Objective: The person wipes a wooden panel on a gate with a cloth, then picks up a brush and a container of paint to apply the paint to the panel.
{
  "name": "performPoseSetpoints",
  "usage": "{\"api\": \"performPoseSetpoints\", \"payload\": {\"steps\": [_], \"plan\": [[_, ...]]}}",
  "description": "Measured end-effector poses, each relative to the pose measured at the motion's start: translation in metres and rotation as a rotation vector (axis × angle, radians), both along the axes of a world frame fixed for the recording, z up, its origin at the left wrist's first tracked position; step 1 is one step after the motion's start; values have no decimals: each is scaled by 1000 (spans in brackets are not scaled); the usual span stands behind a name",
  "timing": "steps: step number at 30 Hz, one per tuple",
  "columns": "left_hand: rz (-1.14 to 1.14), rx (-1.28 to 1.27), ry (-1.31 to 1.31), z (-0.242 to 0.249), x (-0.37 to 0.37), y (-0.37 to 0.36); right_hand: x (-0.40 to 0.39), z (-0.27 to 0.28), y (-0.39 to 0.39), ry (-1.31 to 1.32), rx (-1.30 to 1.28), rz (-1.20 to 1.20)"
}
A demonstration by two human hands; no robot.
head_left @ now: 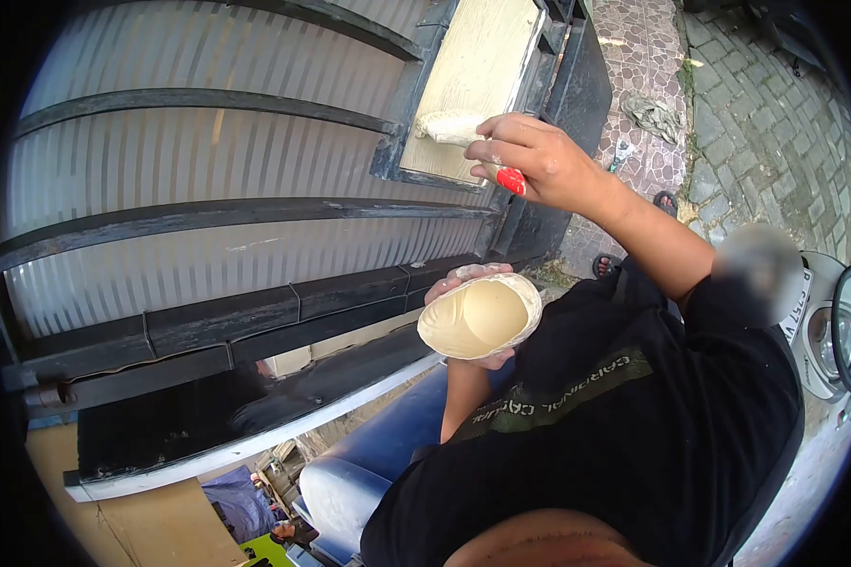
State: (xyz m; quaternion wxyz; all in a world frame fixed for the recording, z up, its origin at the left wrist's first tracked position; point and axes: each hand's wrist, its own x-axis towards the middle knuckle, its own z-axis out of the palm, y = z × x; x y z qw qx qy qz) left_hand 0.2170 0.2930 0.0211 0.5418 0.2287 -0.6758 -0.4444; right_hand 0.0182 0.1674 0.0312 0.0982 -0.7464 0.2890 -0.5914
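My right hand (pixel 529 163) is closed around a paintbrush (pixel 447 126); its head is thick with cream paint and lies against a cream-painted panel (pixel 468 71). A red patch shows below the fingers, perhaps part of the handle, most of which is hidden. Lower down, my left hand (pixel 463 276) grips an oval paint container (pixel 435 326) from behind and beneath. Cream paint coats its inner wall and pools inside. Pale paint marks the fingers of both hands.
Dark bars (pixel 208 222) cross a striped translucent sheet (pixel 208 156) on the left. Below are a black ledge (pixel 180 425) and a blue drum-like object (pixel 378 454). A crumpled cloth (pixel 651 117) lies on the tiled path (pixel 633 57). A vehicle (pixel 827 326) stands at the right.
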Motion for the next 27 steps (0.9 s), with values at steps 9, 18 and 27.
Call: {"api": "performPoseSetpoints", "payload": {"steps": [9,18,27], "plan": [[42,0,-1,-3,-5,-5,15,0,3,128,-133,179],[24,-12,41,-3,-11,-14,-21,11,-18,335,-255,373],[-23,-24,-7,-3,-14,-22,-55,12,-72,338,-254,410]]}}
